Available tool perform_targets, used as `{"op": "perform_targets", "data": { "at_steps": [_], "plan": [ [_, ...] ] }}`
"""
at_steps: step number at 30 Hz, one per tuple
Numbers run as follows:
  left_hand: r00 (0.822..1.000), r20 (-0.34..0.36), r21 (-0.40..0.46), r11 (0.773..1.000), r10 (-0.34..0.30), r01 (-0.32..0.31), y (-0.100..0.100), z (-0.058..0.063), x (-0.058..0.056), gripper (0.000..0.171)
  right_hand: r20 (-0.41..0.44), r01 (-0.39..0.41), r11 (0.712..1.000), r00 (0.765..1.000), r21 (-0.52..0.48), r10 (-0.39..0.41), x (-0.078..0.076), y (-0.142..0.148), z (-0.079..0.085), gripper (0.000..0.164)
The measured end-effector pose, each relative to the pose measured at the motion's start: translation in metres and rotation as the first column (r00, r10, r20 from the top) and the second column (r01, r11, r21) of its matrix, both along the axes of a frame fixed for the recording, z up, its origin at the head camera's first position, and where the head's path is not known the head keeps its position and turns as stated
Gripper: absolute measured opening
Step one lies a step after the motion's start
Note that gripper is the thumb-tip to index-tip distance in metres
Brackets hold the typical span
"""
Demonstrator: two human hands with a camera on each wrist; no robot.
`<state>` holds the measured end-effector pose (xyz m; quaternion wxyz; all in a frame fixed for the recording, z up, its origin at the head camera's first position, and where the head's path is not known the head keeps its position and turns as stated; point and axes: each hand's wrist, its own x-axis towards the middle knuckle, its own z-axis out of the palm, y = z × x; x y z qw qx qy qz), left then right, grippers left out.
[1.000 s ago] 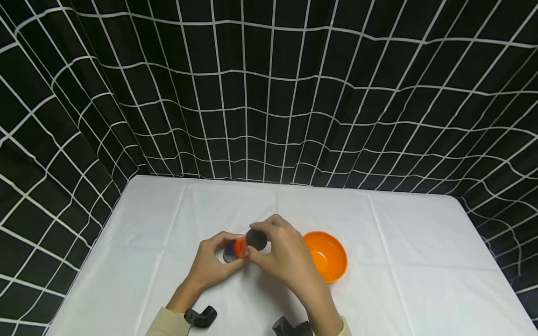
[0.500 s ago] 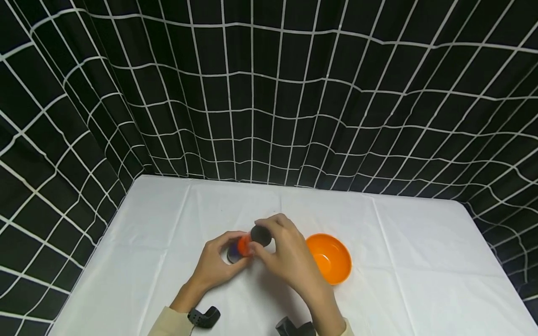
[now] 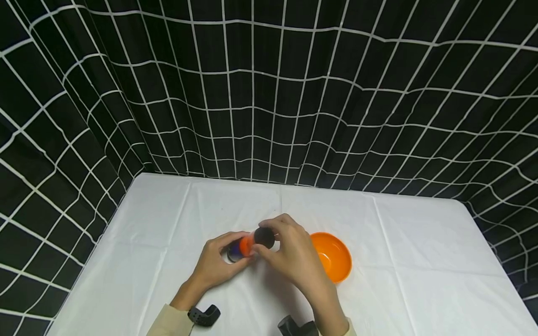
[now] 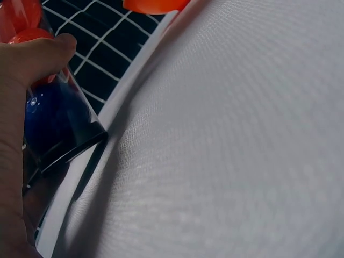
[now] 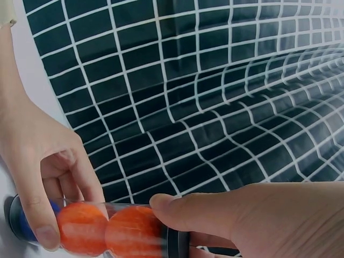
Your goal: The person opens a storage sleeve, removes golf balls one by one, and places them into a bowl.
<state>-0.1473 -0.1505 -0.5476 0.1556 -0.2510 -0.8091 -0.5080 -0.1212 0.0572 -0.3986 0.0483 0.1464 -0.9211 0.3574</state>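
Observation:
A clear tube holds two orange balls and a dark blue ball. It slants up to the right in the head view, with the blue ball at its lower end, next to a black base. My left hand grips the tube around its lower part, thumb on one side and fingers on the other. At the upper end, my right hand holds the tube by its black cap, thumb lying along the clear wall near the cap. The right-hand fingers are partly hidden behind the cap.
An orange bowl stands on the white tablecloth, just right of my right hand and partly behind it. Dark curtain with a white grid rises beyond the table's far edge. Black wrist devices sit on both wrists.
The head view has shifted slightly. My right hand and the black cap have moved a little to the right. Both hands keep their hold on the tube.

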Motion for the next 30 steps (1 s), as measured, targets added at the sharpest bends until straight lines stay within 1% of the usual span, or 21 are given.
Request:
{"op": "perform_targets", "data": {
  "at_steps": [3,10,12,14,18,20,24,28,30],
  "plan": [
    [1.000,0.014,-0.004,1.000,0.008,-0.008,-0.001,0.000,-0.001,0.054,-0.010,-0.002,1.000,1.000,0.017,0.002,0.000,-0.001,0.000,0.043],
    [1.000,-0.002,-0.008,1.000,0.028,-0.028,0.000,-0.002,-0.001,0.054,-0.029,-0.003,1.000,1.000,0.022,0.003,-0.002,-0.003,-0.004,0.043],
    [1.000,-0.002,-0.008,1.000,0.030,-0.030,0.000,-0.002,-0.001,0.054,-0.043,-0.003,1.000,0.999,0.020,0.004,-0.002,-0.004,-0.005,0.043],
    [0.999,-0.018,-0.005,0.999,0.033,-0.033,0.000,-0.003,-0.002,0.055,-0.060,-0.005,1.000,0.998,0.017,0.006,-0.002,-0.004,-0.006,0.043],
    [0.999,-0.036,0.009,1.000,0.018,-0.018,0.001,-0.002,-0.003,0.054,-0.088,-0.001,1.000,0.996,0.000,0.001,-0.003,-0.004,-0.006,0.039],
    [1.000,-0.022,0.002,1.000,0.010,-0.010,0.002,-0.002,-0.003,0.054,-0.093,-0.001,1.000,0.996,-0.009,0.000,-0.004,-0.002,-0.006,0.038],
    [1.000,0.026,-0.035,0.999,-0.006,0.006,0.002,-0.003,-0.002,0.054,-0.053,-0.019,0.998,0.998,-0.054,0.016,-0.006,0.004,-0.005,0.036],
    [0.998,0.064,-0.059,0.998,-0.022,0.026,0.001,-0.003,0.000,0.055,0.029,-0.019,0.991,0.999,-0.133,0.023,-0.009,0.013,-0.003,0.032],
    [0.997,0.068,-0.064,0.997,-0.029,0.033,0.001,-0.002,0.000,0.056,0.066,-0.019,0.986,0.997,-0.165,0.030,-0.011,0.015,-0.002,0.032]
  ]
}}
